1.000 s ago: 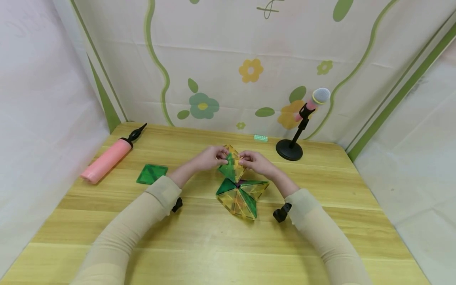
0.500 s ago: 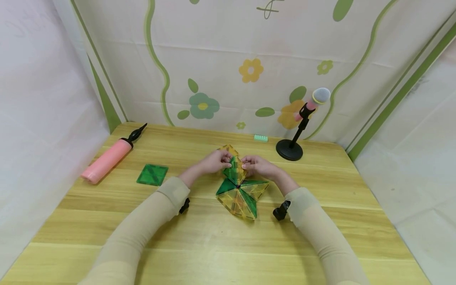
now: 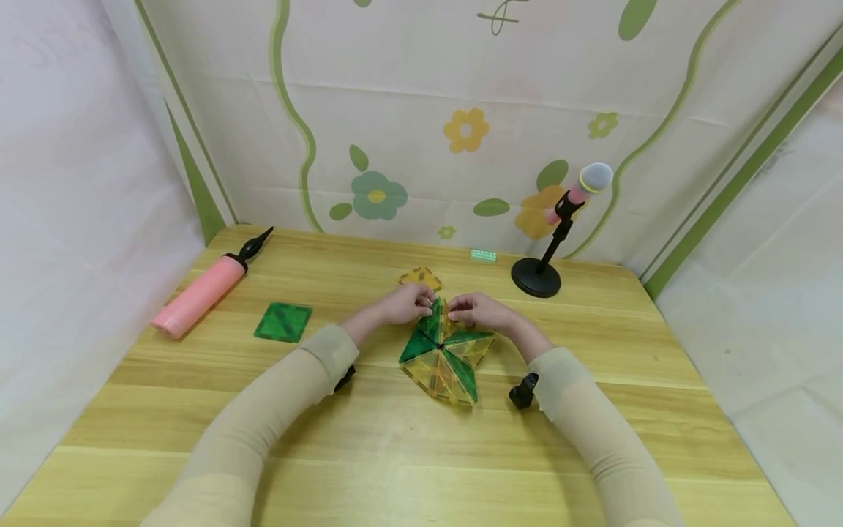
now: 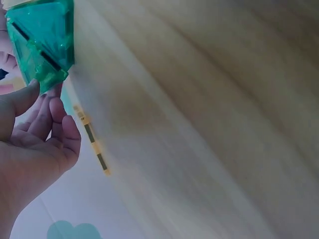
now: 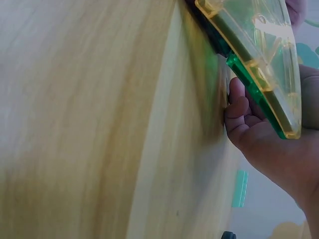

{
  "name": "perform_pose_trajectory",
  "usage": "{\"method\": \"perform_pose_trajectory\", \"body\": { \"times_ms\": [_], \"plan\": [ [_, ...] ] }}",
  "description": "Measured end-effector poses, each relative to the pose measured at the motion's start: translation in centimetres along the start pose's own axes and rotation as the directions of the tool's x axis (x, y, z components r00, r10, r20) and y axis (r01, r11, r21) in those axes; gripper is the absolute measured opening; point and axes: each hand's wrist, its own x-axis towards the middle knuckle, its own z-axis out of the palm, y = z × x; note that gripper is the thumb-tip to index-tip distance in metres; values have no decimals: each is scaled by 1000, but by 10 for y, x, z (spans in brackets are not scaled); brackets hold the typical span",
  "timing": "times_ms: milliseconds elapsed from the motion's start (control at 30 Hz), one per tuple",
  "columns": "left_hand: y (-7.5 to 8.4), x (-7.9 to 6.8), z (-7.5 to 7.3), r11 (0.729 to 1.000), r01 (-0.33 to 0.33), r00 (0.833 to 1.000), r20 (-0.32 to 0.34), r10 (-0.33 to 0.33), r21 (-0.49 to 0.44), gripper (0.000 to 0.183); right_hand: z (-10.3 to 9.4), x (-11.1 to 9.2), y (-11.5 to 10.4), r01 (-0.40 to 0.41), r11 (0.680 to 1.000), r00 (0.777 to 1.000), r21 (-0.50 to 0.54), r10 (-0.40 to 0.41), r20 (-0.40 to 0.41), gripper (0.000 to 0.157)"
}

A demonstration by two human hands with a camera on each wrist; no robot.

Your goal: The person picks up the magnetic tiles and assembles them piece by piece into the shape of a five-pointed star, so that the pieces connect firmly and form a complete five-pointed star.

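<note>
A star-like build of green and amber see-through magnetic tiles (image 3: 436,372) stands mid-table, its panels meeting at a dark centre. At its far side, my left hand (image 3: 403,304) pinches the edge of a green magnetic tile (image 3: 429,323) between thumb and fingers; the left wrist view shows the thumb on that tile's corner (image 4: 50,77). Opposite it, my right hand (image 3: 486,312) holds the amber tile of the same point with its fingertips. In the right wrist view an amber panel (image 5: 274,42) of the build hides part of my right hand (image 5: 279,154).
An amber tile (image 3: 420,277) lies flat behind the build. To the left are a green square tile (image 3: 283,322) and a pink hand pump (image 3: 204,293). A microphone (image 3: 579,194) on a black stand and a small teal block (image 3: 484,255) are at the back.
Both hands have brought the green-and-amber pair of tiles down and nearer, against the rest of the build. The amber tile behind has come into fuller view.
</note>
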Motion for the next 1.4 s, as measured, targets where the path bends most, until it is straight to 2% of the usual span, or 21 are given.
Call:
{"method": "perform_pose_trajectory", "body": {
  "times_ms": [67,167,267,367,500,633,800,1033,1200,1300,1400],
  "plan": [
    [2,-3,-3,1000,-10,1000,-14,10,3,30,-1,-2,-1,20,1000,1000,-22,-21,-23,33],
    [2,-11,-11,999,-35,999,-35,36,16,34,-2,-5,-3,87,992,993,-96,-94,-68,36],
    [1,-22,-21,996,-73,996,-53,75,45,36,-4,-9,-8,168,964,977,-208,-191,-96,39],
    [-1,-34,-33,991,-101,992,-63,106,83,37,-6,-15,-16,220,932,963,-289,-254,-87,41],
    [-6,-49,-47,986,-121,990,-60,129,119,40,-6,-24,-25,272,894,949,-355,-310,-52,44],
    [-13,-65,-60,976,-145,986,-64,156,160,43,-3,-32,-30,331,830,933,-448,-359,24,47],
    [-27,-92,-76,967,-162,981,-71,179,196,48,4,-40,-31,398,749,914,-530,-376,155,49],
    [-56,-128,-96,960,-110,988,-73,133,258,60,14,-47,-28,507,663,860,-551,-428,276,51],
    [-77,-150,-108,958,-63,995,-62,84,280,70,18,-49,-25,509,655,859,-558,-426,285,47],
    [-86,-163,-115,963,-22,998,-43,35,268,75,19,-50,-24,502,657,863,-563,-430,267,46],
    [-92,-173,-120,962,19,1000,-22,-13,274,78,20,-51,-23,502,644,859,-577,-446,250,44]
  ]
}}
